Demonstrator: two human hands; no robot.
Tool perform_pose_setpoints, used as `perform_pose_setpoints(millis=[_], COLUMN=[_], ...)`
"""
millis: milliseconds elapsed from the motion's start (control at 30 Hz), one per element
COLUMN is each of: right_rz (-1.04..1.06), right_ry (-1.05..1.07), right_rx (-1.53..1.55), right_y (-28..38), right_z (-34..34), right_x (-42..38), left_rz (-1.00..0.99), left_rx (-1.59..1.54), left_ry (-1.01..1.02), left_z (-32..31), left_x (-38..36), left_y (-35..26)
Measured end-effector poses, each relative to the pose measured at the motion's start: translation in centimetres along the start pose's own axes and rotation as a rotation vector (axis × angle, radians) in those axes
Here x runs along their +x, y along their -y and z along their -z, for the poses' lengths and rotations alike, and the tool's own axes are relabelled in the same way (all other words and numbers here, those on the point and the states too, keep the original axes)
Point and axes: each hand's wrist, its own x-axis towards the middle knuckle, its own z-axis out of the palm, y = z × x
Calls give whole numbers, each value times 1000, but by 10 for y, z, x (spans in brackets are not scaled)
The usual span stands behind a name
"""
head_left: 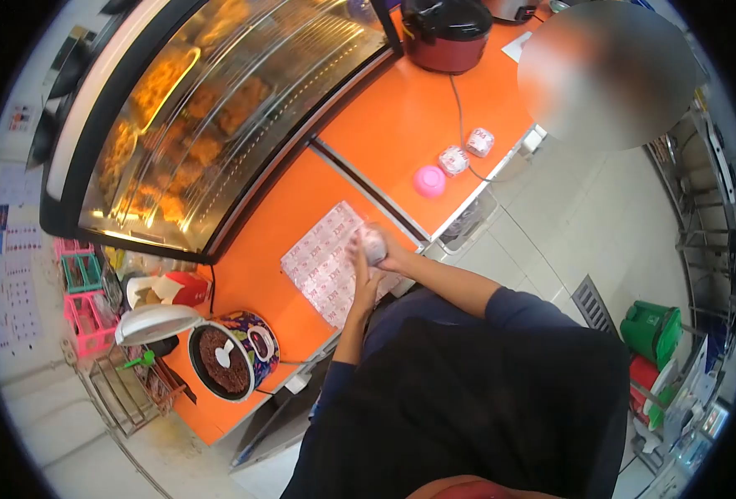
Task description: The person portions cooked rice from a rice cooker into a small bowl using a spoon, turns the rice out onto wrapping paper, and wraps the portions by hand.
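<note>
Both of my hands are closed around a small round bundle wrapped in printed paper (374, 243), held just above a sheet of the same printed wrapping paper (322, 264) on the orange counter (268, 218). My left hand (361, 270) cups the bundle from below and the near side. My right hand (387, 249) presses on it from the right. Two finished wrapped bundles (453, 160) (480, 142) and a pink bowl (429, 180) sit farther along the counter.
An open rice cooker (233, 353) with dark rice and a white scoop stands at the counter's left end. A heated glass case (210, 116) holds fried food. A red cooker (445, 33) sits at the far end. Another person stands at the upper right.
</note>
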Motion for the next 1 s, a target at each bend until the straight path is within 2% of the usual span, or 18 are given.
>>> perform_pose_setpoints(millis=[33,100,133,200,233,267,300,367,433,467,533,600,633,667,733,800,867,1000], right_rz=[133,332,510,811,1135,1333,1412,1534,1210,1240,1730,1683,1619,1569,1817,1617,1368,1028], right_ry=[66,173,173,167,-187,-687,-1247,-1380,-1300,-1282,-1012,-1131,-1265,-1226,-937,-720,-461,54], right_rx=[117,285,259,104,-25,-175,-686,-1012,-1173,-1176,-1268,-1397,-1525,-1586,-1275,-1393,-1542,-1826], right_y=[21,80,117,199,234,268,301,351,378,400,436,424,403,384,340,285,232,115], right_z=[11,37,58,86,78,71,86,113,100,118,166,128,104,77,30,9,1,3], right_x=[2,-6,-11,-38,-53,-69,-76,-74,-80,-66,-16,-30,-44,-54,-58,-55,-42,-3], left_rz=[-8,-120,-130,-86,-85,-158,-225,-260,-300,-314,-314,-282,-258,-219,-84,38,250,33], left_rx=[8,43,56,298,385,703,1008,1094,1174,1194,1211,1239,1046,849,410,73,-634,-788], left_ry=[18,338,359,670,771,576,354,343,320,288,243,248,220,182,-60,-250,-244,-568], left_z=[-10,-37,-47,-71,-85,-106,-121,-138,-147,-151,-152,-144,-136,-127,-108,-78,-34,47], left_x=[18,56,80,125,144,148,150,167,189,195,216,210,205,203,183,159,114,6], left_y=[-5,-20,-18,-12,-14,-20,-24,-19,4,30,54,69,65,50,17,28,7,-17])
